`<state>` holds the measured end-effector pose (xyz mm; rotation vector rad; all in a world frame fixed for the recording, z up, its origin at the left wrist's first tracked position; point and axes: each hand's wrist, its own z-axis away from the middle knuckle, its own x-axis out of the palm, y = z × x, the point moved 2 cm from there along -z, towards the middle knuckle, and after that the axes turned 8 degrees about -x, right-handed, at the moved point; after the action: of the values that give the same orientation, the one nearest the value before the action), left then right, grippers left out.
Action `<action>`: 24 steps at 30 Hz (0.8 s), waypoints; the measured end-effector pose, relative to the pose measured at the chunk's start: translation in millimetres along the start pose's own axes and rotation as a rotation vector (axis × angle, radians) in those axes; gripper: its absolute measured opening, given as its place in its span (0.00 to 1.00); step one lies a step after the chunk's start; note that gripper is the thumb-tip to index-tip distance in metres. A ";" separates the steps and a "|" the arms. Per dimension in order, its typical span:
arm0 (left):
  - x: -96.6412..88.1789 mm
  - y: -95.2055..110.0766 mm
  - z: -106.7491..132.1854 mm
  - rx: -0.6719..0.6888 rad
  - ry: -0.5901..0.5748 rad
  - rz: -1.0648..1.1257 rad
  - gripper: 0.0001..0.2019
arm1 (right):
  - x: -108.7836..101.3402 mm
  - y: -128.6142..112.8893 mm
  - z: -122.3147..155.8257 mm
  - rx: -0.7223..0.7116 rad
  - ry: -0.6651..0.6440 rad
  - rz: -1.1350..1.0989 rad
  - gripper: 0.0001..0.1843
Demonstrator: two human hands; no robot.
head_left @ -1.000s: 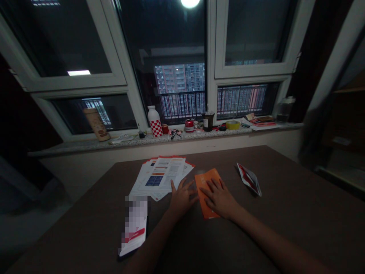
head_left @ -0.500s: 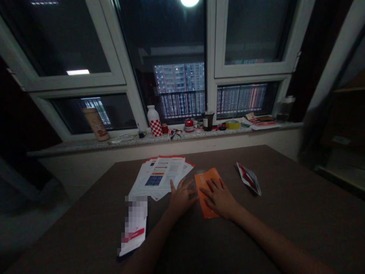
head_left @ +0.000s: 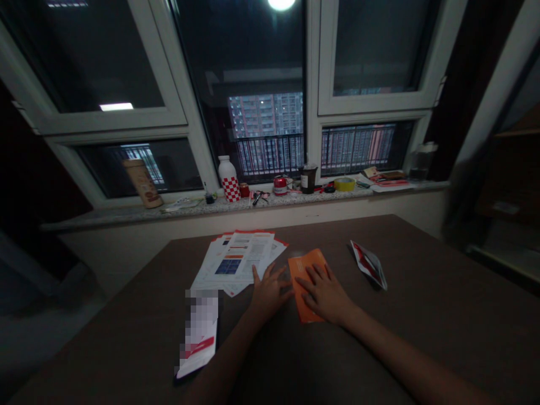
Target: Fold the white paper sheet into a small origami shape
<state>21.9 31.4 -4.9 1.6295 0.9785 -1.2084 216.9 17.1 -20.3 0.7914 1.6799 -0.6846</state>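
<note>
An orange folded leaflet (head_left: 301, 267) lies on the dark brown table (head_left: 417, 343). My right hand (head_left: 324, 292) rests flat on top of it, fingers spread, covering its middle and right side. Beside the leaflet's left edge, my left hand (head_left: 270, 292) lies palm down with its fingers apart; its fingertips reach close to that edge, and whether they touch it I cannot tell. A fanned pile of printed sheets (head_left: 248, 253) with orange edges sits left of and beyond my left hand.
A partly blurred-out phone-like slab (head_left: 202, 337) lies left of my left forearm. To the right stands a half-open folded packet (head_left: 368, 264). On the windowsill are a checkered bottle (head_left: 230, 180), a tan tumbler (head_left: 142, 183), a dark cup (head_left: 307, 179) and a yellow tape roll (head_left: 344, 184).
</note>
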 end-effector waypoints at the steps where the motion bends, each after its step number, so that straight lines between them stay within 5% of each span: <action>1: 0.0 0.2 0.3 0.001 0.009 -0.003 0.16 | -0.5 -0.2 0.0 0.001 -0.003 -0.003 0.27; 24: -4.3 6.8 0.9 0.012 0.065 0.021 0.12 | 1.5 -4.5 0.6 0.011 -0.021 -0.024 0.31</action>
<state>27.0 27.9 0.4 1.6941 0.9942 -1.1557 213.4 14.1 -21.7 0.7705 1.6706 -0.7163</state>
